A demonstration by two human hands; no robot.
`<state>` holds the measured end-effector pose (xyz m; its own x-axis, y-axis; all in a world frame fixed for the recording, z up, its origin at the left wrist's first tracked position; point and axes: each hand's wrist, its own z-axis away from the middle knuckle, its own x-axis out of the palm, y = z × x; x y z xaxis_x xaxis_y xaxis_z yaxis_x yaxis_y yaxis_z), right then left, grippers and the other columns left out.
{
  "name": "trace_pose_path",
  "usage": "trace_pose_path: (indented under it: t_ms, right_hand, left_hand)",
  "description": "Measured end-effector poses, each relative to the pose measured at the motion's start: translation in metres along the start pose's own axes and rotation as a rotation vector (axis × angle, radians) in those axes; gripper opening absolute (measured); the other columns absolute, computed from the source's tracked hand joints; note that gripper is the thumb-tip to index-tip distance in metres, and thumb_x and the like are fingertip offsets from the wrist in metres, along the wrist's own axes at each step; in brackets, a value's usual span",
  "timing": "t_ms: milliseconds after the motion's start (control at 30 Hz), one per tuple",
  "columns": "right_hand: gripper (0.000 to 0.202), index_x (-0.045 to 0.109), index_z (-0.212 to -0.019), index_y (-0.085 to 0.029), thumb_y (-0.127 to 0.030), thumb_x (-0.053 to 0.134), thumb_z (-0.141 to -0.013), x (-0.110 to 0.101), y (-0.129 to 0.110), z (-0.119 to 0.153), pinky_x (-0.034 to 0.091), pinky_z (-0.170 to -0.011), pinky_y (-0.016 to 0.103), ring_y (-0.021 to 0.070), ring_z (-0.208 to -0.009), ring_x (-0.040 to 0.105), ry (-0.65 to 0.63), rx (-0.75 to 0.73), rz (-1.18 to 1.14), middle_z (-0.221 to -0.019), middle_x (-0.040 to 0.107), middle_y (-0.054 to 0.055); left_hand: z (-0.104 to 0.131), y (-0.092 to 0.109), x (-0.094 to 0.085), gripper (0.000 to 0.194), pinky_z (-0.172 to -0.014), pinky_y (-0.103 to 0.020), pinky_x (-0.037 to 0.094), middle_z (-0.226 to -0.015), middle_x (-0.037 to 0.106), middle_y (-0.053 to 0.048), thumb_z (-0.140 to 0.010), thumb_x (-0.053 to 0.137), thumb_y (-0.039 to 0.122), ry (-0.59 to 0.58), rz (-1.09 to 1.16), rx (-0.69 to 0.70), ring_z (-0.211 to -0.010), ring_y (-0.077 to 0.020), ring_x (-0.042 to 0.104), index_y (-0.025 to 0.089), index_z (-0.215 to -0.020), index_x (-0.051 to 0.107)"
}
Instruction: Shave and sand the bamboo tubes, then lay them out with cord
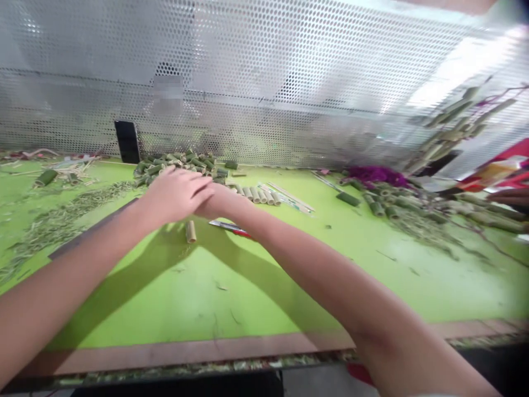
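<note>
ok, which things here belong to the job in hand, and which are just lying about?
Likely the job:
green stem pieces, near the left hand
row of pale tubes
lone pale tube
red-handled knife

Seemingly just lying about:
black phone
purple tangle

Arms converge forward: left arm (pixel 82 255) from lower left, right arm (pixel 306 267) from lower right. Left hand (pixel 176 193): back upward, fingers pointing forward-right. Right hand (pixel 210 203): partly hidden behind left, fingers obscured
</note>
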<state>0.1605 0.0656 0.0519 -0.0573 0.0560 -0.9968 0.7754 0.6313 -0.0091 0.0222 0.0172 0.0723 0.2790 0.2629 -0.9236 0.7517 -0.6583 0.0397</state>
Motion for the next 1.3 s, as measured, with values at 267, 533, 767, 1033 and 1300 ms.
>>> trace_pose_path:
  t_ms: [267,533,767,1033,1300]
  right_hand:
    - [0.030,0.068,-0.123,-0.011,-0.025,0.053,-0.103,-0.049,-0.006,-0.049,0.052,-0.102,0.042,0.0308,-0.122,0.063,0.015,-0.115,0.093,-0.139,0.063,0.020]
    - [0.031,0.068,-0.123,-0.007,-0.018,0.048,-0.103,-0.078,-0.070,-0.051,0.053,-0.092,0.035,0.0287,-0.119,0.065,0.048,-0.286,0.177,-0.133,0.066,0.015]
    - [0.027,0.075,-0.115,-0.025,-0.035,0.052,-0.105,-0.055,-0.049,0.070,0.056,-0.079,0.038,0.0212,-0.087,0.073,-0.032,-0.291,-0.020,-0.106,0.078,0.004]
    - [0.043,0.069,-0.114,-0.019,-0.051,0.042,-0.105,0.004,0.046,0.110,0.058,-0.077,0.046,0.0293,-0.093,0.072,-0.169,0.268,0.001,-0.116,0.073,0.016]
    - [0.043,0.066,-0.100,-0.019,-0.053,0.040,-0.107,0.031,0.043,0.105,0.052,-0.071,0.038,0.0244,-0.085,0.067,-0.100,0.168,-0.093,-0.100,0.071,0.011]
  left_hand:
    - [0.055,0.076,-0.036,0.030,-0.070,-0.039,0.053,-0.081,0.075,-0.003,-0.099,0.057,0.044,-0.239,0.202,0.225,-0.074,-0.0245,0.068,0.023,-0.087,0.075]
    - [0.055,-0.011,-0.015,0.037,-0.055,-0.033,0.039,-0.078,0.076,-0.006,-0.099,0.042,0.032,-0.321,0.017,-0.040,-0.061,-0.0215,0.063,0.021,-0.085,0.075]
    - [0.074,-0.057,-0.003,0.036,-0.061,-0.031,0.049,-0.096,0.079,-0.007,-0.097,0.042,0.029,-0.289,0.065,-0.183,-0.076,-0.0224,0.071,0.021,-0.099,0.077]
    - [0.046,-0.026,0.023,0.070,-0.091,-0.040,0.055,-0.146,0.063,-0.015,-0.101,0.040,0.069,-0.351,0.231,-0.122,-0.121,-0.0315,0.066,0.017,-0.145,0.058]
    - [0.064,-0.010,0.047,0.059,-0.099,-0.049,0.050,-0.128,0.070,-0.016,-0.098,0.055,0.063,-0.191,0.239,0.030,-0.113,-0.0327,0.065,0.014,-0.130,0.065]
